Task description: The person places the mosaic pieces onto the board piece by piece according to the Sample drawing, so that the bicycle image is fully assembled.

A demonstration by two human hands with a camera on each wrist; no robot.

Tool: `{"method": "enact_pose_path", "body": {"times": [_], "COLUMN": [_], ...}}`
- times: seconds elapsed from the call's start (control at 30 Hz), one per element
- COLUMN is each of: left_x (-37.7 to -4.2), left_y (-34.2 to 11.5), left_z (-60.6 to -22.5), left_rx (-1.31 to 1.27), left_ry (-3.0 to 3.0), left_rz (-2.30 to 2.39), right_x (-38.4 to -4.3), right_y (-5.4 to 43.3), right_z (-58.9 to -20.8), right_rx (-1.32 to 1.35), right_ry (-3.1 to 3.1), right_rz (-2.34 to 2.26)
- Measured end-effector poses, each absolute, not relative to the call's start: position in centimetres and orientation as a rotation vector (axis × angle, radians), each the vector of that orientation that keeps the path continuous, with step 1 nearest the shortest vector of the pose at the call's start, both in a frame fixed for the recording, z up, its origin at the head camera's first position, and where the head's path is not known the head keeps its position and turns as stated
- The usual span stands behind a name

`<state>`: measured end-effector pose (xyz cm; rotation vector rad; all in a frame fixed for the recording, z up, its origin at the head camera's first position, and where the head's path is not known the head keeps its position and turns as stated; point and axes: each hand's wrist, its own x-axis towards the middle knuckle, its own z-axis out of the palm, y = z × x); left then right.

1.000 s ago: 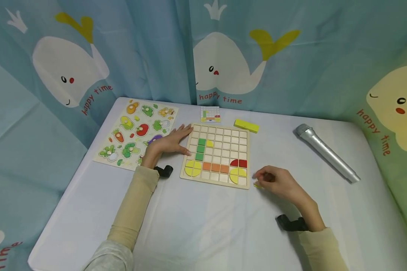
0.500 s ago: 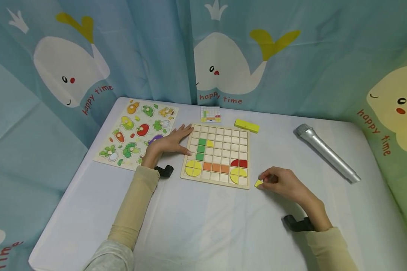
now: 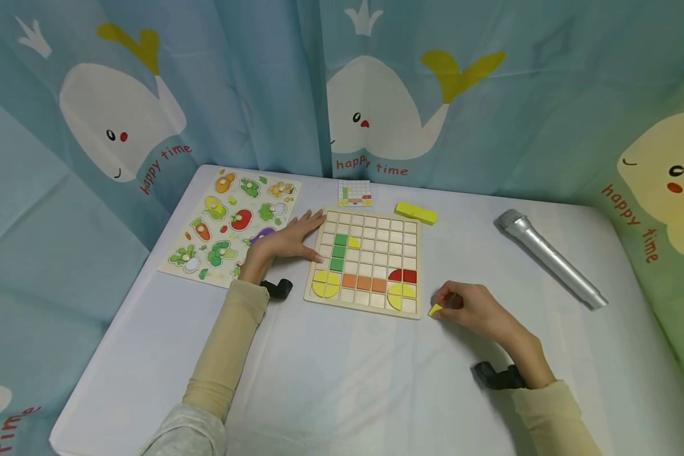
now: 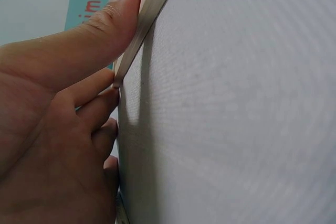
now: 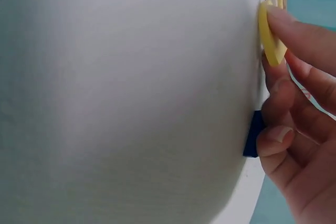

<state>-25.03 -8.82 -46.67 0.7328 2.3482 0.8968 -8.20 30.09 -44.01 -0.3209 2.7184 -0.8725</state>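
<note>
My right hand (image 3: 473,308) pinches a yellow quarter-circle tile (image 5: 268,32) between thumb and finger, just off the wooden grid board's (image 3: 380,246) lower right corner. A dark blue piece (image 5: 253,136) shows by the lower fingers; whether they hold it I cannot tell. My left hand (image 3: 285,242) rests against the board's left edge, fingers spread, thumb (image 4: 113,24) touching the rim. On the board lie green squares (image 3: 338,252), orange squares (image 3: 364,284), two red tiles (image 3: 402,275), a full yellow circle (image 3: 325,284), three yellow quarters (image 3: 397,296) at lower right, and one yellow quarter (image 3: 353,242).
Behind the board are a small pattern card (image 3: 354,193) and a yellow box-shaped block (image 3: 415,213). A vegetable puzzle board (image 3: 228,221) lies at left, partly under my left forearm. A silver microphone (image 3: 550,258) lies at right. Curtains (image 3: 262,82) border the table.
My right hand has drawn slightly right, away from the board, and the yellow tile has come into clearer view, then turned in the fingers. The left hand stays put.
</note>
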Motion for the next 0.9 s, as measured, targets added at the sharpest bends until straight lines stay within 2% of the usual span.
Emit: {"method": "enact_pose_path", "body": {"times": [0.5, 0.9], "left_x": [-24.8, -25.0], "left_y": [-8.9, -8.9], "left_z": [-46.6, -46.7], "left_rx": [0.717, 0.711], "left_ry": [2.350, 2.348], "left_rz": [0.900, 0.905], "right_x": [-8.2, -8.6], "right_y": [30.2, 28.8], "right_z": [-43.0, -43.7], "right_rx": [-0.330, -0.324], "right_ry": [2.737, 2.707], "right_rz": [-0.921, -1.042]}}
